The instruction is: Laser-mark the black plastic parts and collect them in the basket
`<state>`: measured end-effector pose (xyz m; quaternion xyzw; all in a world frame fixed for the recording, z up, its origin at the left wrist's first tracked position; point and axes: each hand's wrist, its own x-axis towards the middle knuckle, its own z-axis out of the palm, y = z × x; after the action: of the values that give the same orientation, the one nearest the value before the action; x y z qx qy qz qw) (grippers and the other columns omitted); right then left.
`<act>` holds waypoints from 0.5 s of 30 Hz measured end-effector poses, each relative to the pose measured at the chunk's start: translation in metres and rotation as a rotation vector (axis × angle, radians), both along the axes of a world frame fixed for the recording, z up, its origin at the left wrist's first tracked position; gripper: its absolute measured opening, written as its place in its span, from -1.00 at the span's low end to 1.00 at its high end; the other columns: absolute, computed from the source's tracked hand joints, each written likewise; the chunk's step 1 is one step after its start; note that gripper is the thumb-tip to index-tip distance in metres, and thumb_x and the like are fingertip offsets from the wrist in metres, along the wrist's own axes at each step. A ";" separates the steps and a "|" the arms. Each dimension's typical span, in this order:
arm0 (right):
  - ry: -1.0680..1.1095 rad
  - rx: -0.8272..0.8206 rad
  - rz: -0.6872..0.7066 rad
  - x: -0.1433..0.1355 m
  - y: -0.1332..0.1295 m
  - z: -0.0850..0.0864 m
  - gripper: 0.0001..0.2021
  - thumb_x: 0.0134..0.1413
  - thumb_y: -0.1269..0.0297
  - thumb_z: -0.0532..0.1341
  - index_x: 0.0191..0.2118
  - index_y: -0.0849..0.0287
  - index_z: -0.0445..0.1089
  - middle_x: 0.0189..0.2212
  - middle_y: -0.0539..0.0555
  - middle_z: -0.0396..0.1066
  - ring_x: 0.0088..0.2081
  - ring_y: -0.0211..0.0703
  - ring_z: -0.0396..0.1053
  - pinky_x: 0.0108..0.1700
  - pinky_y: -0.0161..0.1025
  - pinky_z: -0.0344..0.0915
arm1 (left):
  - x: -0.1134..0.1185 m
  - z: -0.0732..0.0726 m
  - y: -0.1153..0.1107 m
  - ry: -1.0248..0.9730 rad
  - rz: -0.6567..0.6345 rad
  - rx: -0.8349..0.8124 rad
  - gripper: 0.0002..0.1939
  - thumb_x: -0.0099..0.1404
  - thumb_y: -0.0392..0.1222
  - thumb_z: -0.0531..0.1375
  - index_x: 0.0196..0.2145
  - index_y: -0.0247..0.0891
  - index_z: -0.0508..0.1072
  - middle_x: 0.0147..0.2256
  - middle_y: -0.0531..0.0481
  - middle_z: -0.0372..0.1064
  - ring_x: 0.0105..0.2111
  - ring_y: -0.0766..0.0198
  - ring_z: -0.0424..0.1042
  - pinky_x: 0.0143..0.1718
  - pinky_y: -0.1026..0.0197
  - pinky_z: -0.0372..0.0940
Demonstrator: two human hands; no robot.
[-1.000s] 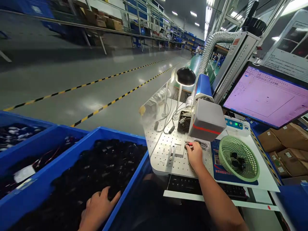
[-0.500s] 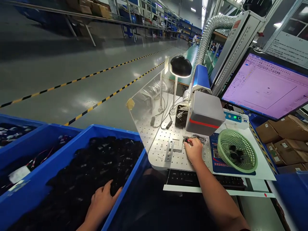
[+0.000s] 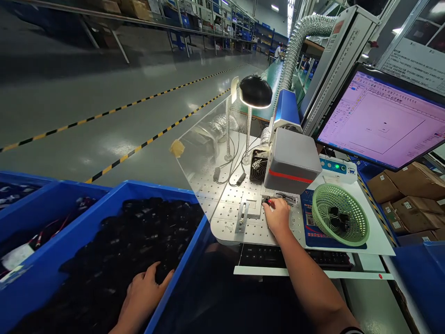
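My left hand (image 3: 142, 292) rests on a heap of black parts (image 3: 139, 232) inside a blue bin (image 3: 121, 190); its thumb and fingers are apart around the dark pieces. On the perforated metal plate (image 3: 222, 222), my right hand (image 3: 277, 214) pinches a small black part (image 3: 266, 200) below the grey machine head (image 3: 295, 160). A reddish spot shows at the fingertips. A metal bracket (image 3: 242, 217) is fixed to the plate, left of my right hand. To the right, a green basket (image 3: 358, 213) holds several black parts (image 3: 339, 220).
A monitor (image 3: 378, 116) stands at the right above a control box (image 3: 337, 168). A black lamp (image 3: 256, 90) lights the plate, beside a clear sheet (image 3: 201, 153). A keyboard (image 3: 260, 256) lies below the plate's front edge. Cardboard boxes (image 3: 413, 199) are stacked far right.
The view has shifted slightly, so the bench appears a little further left and higher. Both hands keep nearly the same places on the plate and in the bin.
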<state>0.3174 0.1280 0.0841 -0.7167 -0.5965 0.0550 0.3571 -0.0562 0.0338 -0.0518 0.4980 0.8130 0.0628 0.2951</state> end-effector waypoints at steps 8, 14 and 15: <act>0.053 0.031 0.006 0.003 -0.007 0.000 -0.84 0.11 0.22 0.32 -0.22 0.16 0.50 -0.25 0.08 0.49 -0.17 -0.03 0.38 -0.03 -0.10 0.19 | -0.005 0.003 0.002 -0.017 -0.015 -0.041 -0.07 0.17 0.38 -0.11 0.23 -0.41 0.25 0.14 -0.47 0.18 0.18 -0.29 0.22 0.06 -0.20 0.29; 0.113 0.108 0.083 0.015 -0.067 -0.004 -0.84 0.19 0.23 0.22 -0.16 0.14 0.46 -0.19 0.13 0.46 -0.19 -0.07 0.39 -0.10 -0.10 0.35 | -0.005 0.004 0.003 -0.024 -0.061 -0.011 -0.22 0.22 0.30 -0.06 0.13 -0.38 0.32 0.08 -0.39 0.25 0.06 -0.17 0.33 0.02 -0.12 0.32; 0.116 0.126 0.102 0.017 -0.082 -0.004 -0.84 0.21 0.24 0.21 -0.14 0.13 0.46 -0.18 0.13 0.46 -0.18 -0.06 0.40 -0.12 -0.10 0.38 | -0.004 0.004 0.002 -0.025 -0.069 -0.011 -0.23 0.22 0.29 -0.05 0.14 -0.38 0.32 0.07 -0.38 0.26 0.03 -0.15 0.36 0.00 -0.10 0.33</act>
<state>0.3345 0.0458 0.0800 -0.6569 -0.6129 0.0768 0.4323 -0.0600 0.0362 -0.0482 0.5232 0.7920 0.0543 0.3100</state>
